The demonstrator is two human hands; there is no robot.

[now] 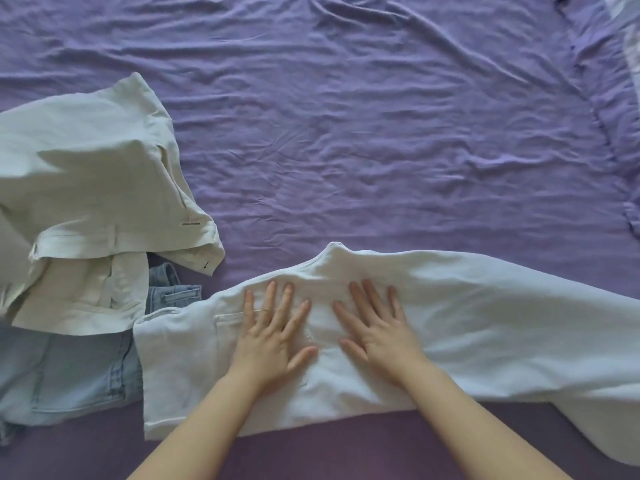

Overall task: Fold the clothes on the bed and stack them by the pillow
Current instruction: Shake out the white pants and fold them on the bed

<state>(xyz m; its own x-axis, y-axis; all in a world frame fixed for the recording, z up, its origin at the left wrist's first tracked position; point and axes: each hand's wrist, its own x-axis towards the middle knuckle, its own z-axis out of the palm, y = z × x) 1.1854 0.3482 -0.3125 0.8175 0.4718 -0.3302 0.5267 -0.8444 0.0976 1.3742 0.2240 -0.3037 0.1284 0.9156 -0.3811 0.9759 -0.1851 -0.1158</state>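
the white trousers (433, 327) lie across the near edge of the bed (346, 133), waistband end toward my left and the legs running off to my right, where the cloth bends down out of view. both my hands sit flat on the seat, side by side with a narrow gap between them: my left hand (273, 336) and my right hand (375, 327) have fingers spread and straight, palms down on the fabric, gripping nothing. i judge this to be a smoothing press, holding the garment in place and flattening it before a fold. the cloth is pale and fairly thick, with a pocket seam showing just left of my left hand and a small peak at the far edge between my hands. it looks already doubled lengthwise, though i cannot be sure. just beside it on my left lie a crumpled cream garment (90, 202) and light blue jeans (69, 372) partly beneath it, both unfolded, the trousers' waistband overlapping the jeans. the purple sheet is wrinkled; a patterned pillow (628, 39) shows at the far right corner, well apart from everything.
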